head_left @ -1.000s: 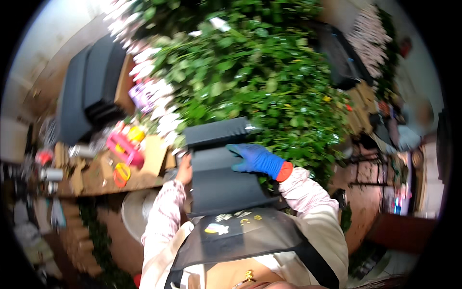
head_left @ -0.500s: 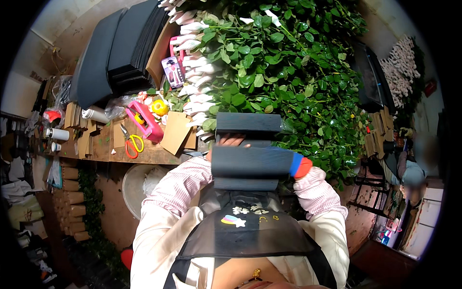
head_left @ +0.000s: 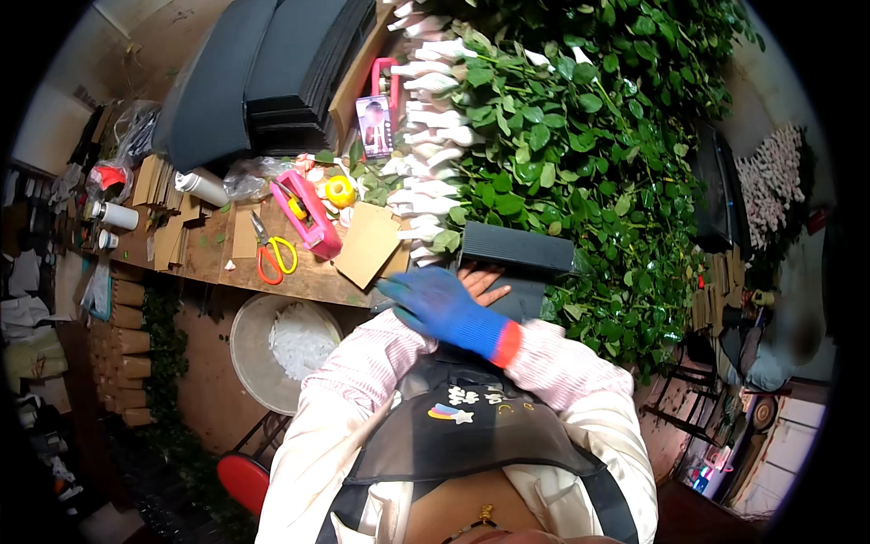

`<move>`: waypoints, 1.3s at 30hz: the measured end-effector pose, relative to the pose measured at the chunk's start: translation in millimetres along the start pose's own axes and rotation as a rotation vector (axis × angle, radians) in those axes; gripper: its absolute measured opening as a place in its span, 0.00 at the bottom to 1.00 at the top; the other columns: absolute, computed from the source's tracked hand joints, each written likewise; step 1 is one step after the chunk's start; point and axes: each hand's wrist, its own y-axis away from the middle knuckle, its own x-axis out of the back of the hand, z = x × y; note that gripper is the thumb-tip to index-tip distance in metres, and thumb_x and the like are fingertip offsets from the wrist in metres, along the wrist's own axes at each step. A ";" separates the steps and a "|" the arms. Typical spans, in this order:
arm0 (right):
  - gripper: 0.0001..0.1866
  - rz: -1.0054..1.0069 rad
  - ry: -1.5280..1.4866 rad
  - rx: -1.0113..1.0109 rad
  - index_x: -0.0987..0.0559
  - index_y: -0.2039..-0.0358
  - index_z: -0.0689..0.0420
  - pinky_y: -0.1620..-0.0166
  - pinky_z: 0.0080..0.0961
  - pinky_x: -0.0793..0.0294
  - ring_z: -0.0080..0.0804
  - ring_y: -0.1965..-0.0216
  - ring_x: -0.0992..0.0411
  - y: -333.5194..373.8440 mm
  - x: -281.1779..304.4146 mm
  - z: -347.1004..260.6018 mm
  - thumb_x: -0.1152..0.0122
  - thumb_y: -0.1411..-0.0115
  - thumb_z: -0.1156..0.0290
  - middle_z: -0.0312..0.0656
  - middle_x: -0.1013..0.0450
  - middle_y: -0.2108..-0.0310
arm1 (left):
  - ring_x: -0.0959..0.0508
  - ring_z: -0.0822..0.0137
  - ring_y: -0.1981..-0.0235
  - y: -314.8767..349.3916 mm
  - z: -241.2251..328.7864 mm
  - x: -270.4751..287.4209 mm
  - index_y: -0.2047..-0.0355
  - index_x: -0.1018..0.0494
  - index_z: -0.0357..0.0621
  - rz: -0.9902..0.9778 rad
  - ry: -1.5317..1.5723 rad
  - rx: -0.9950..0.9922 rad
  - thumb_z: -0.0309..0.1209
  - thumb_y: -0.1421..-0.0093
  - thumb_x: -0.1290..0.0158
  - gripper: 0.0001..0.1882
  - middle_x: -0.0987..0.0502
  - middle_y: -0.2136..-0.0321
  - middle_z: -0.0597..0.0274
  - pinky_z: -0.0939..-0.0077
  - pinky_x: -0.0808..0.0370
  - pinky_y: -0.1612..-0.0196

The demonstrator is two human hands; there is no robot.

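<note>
My left hand point(head_left: 483, 284) is bare, its fingers spread flat on a dark corrugated sheet point(head_left: 523, 301). A raised, ribbed black panel point(head_left: 517, 247) stands just beyond the fingertips, against the leaves. My right hand point(head_left: 453, 311), in a blue knitted glove with a red cuff, crosses over the left wrist and hides it. The gloved fingers are stretched toward the left, slightly blurred, and grip nothing that I can see. Behind the panel lies a thick heap of leafy green stems point(head_left: 562, 172), with white sleeve-like covers point(head_left: 426, 195) along its left side.
On the wooden table point(head_left: 204, 258) at left lie scissors point(head_left: 272, 249), a pink tape dispenser point(head_left: 308, 218), cardboard pieces point(head_left: 369, 243) and a yellow round object point(head_left: 340, 191). Black sheets point(head_left: 299, 72) are stacked behind. A white bucket point(head_left: 263, 354) and a red stool point(head_left: 243, 485) stand below.
My gloved right hand has moved left across my left hand. The curved black sheet that was in front of me is no longer held up there. The whole view has shifted, moving the scene rightward.
</note>
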 end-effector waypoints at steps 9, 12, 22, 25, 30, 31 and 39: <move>0.17 -0.093 0.511 0.026 0.22 0.51 0.52 0.35 0.43 0.40 0.42 0.36 0.36 -87.9 -109.2 57.6 0.49 0.39 0.67 0.44 0.29 0.44 | 0.33 0.51 0.38 7.5 5.0 -7.3 0.33 0.37 0.55 -0.036 0.245 0.049 0.48 0.41 0.46 0.35 0.35 0.36 0.51 0.51 0.37 0.36; 0.13 -0.075 0.482 0.039 0.21 0.55 0.52 0.40 0.40 0.35 0.40 0.39 0.34 -75.5 -105.6 59.4 0.47 0.39 0.66 0.41 0.28 0.47 | 0.32 0.51 0.39 6.1 3.3 -6.9 0.35 0.36 0.54 -0.035 0.281 0.048 0.48 0.41 0.45 0.35 0.34 0.37 0.51 0.52 0.36 0.37; 0.20 0.155 -0.174 -0.238 0.22 0.45 0.55 0.57 0.34 0.22 0.38 0.61 0.21 52.0 61.7 17.4 0.36 0.38 0.65 0.39 0.20 0.60 | 0.31 0.50 0.41 6.8 -4.5 -6.7 0.40 0.31 0.49 -0.034 0.437 0.060 0.49 0.42 0.41 0.33 0.30 0.42 0.51 0.54 0.33 0.39; 0.18 0.003 -0.748 -0.836 0.22 0.46 0.57 0.60 0.27 0.22 0.28 0.65 0.22 113.9 61.1 45.2 0.38 0.34 0.65 0.36 0.21 0.62 | 0.30 0.50 0.41 3.6 -0.7 6.9 0.42 0.30 0.47 -0.038 0.473 0.119 0.49 0.43 0.40 0.32 0.29 0.43 0.51 0.55 0.32 0.40; 0.17 -0.042 -1.030 -0.910 0.23 0.47 0.61 0.60 0.23 0.22 0.21 0.68 0.26 155.5 48.7 85.2 0.40 0.32 0.67 0.35 0.23 0.65 | 0.36 0.47 0.37 -3.7 5.5 17.2 0.42 0.29 0.44 -0.043 0.084 0.047 0.48 0.42 0.44 0.31 0.30 0.41 0.50 0.56 0.36 0.36; 0.16 -0.022 -1.007 -0.853 0.24 0.48 0.62 0.61 0.24 0.22 0.22 0.68 0.25 153.7 48.9 89.3 0.40 0.32 0.67 0.35 0.23 0.67 | 0.36 0.47 0.37 -1.6 2.4 12.1 0.42 0.29 0.44 -0.081 0.109 0.068 0.47 0.41 0.45 0.30 0.30 0.41 0.49 0.55 0.37 0.35; 0.14 -0.317 -0.610 -0.966 0.23 0.57 0.65 0.66 0.28 0.20 0.27 0.74 0.21 131.0 27.3 109.5 0.41 0.33 0.65 0.45 0.21 0.72 | 0.36 0.43 0.34 52.8 -36.6 57.3 0.34 0.40 0.36 -0.175 -0.038 0.078 0.45 0.35 0.47 0.35 0.37 0.34 0.43 0.50 0.48 0.27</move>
